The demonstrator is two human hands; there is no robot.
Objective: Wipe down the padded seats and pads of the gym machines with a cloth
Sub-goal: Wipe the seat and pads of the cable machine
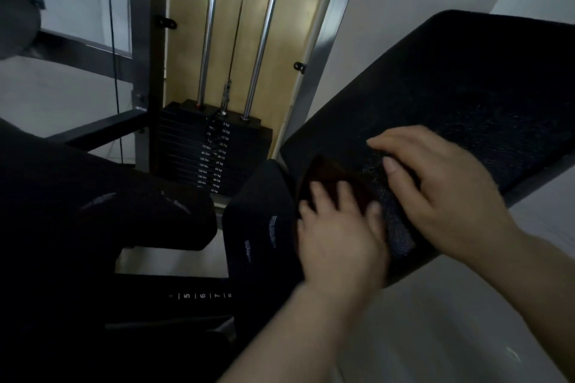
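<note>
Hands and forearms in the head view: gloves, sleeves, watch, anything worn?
Nothing worn that shows. The left hand and right hand are both bare: no gloves, rings or wristbands visible. Both forearms are uncovered to the frame's edge, with no sleeve or watch in view. The left hand is motion-blurred, so small details there cannot be ruled out.
</note>
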